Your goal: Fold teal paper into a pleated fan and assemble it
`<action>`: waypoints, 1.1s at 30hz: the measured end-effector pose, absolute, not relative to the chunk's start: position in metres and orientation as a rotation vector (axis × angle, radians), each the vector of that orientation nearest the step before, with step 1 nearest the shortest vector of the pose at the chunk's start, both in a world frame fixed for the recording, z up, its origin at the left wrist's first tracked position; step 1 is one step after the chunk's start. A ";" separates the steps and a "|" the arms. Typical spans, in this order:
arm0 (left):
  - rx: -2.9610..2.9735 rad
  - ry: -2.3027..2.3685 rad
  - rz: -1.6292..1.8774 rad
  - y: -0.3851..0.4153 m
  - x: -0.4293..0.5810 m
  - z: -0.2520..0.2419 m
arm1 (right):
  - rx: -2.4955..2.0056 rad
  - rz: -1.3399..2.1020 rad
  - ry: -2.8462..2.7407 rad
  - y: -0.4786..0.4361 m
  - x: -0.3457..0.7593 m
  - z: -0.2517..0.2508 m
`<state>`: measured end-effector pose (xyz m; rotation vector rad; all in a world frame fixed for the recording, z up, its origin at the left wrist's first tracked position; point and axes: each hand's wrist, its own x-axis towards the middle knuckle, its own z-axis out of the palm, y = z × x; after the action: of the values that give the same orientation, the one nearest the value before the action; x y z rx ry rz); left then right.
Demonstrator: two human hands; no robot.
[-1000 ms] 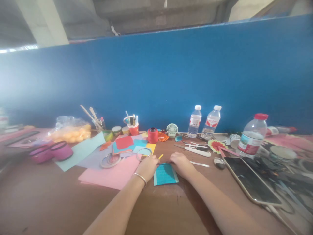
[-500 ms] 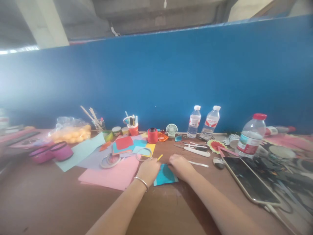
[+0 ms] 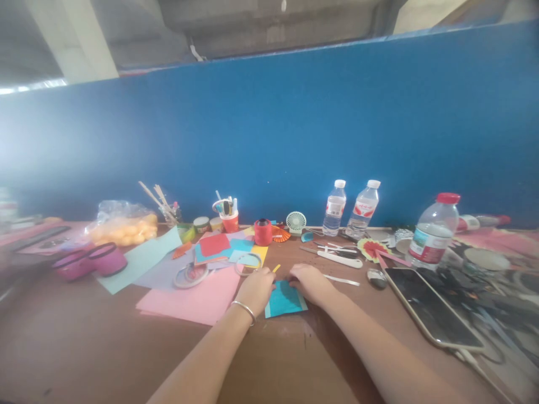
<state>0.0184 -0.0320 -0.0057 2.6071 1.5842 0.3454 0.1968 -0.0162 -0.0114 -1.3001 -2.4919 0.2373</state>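
Observation:
A small blue paper piece (image 3: 286,302) with pale strips along its left and right sides lies on the brown table in front of me. My left hand (image 3: 256,290) is closed at its upper left edge, fingers curled over the paper. At the upper right edge my right hand (image 3: 310,284) is closed too, with its fingertips bent down on the paper. Both thumbs are mostly hidden. A thin yellow strip (image 3: 277,269) sticks up just beyond my left fingertips; whether the hand touches it I cannot tell.
Left of my hands lie pink sheets (image 3: 189,300) and tape rolls (image 3: 191,276). Behind stand a red roll (image 3: 263,233), a small fan (image 3: 296,223) and water bottles (image 3: 335,209). A white-handled knife (image 3: 339,259) and a phone (image 3: 433,308) are on the right.
Both hands have shifted only slightly at the paper's far edge. A little more of the blue surface shows between them.

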 end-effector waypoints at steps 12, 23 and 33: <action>2.479 1.549 0.486 -0.033 0.017 -0.006 | -1.288 0.409 -2.391 -0.014 0.198 -0.017; 2.386 1.459 0.639 -0.030 0.014 -0.006 | -1.186 0.391 -2.372 -0.019 0.197 -0.015; 2.310 1.442 0.553 -0.027 0.012 -0.003 | -1.141 0.457 -2.411 -0.013 0.199 -0.017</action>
<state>0.0115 -0.0274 -0.0034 2.3096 1.4424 0.5534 0.1995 -0.0130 -0.0165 -1.1411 -2.4110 0.4568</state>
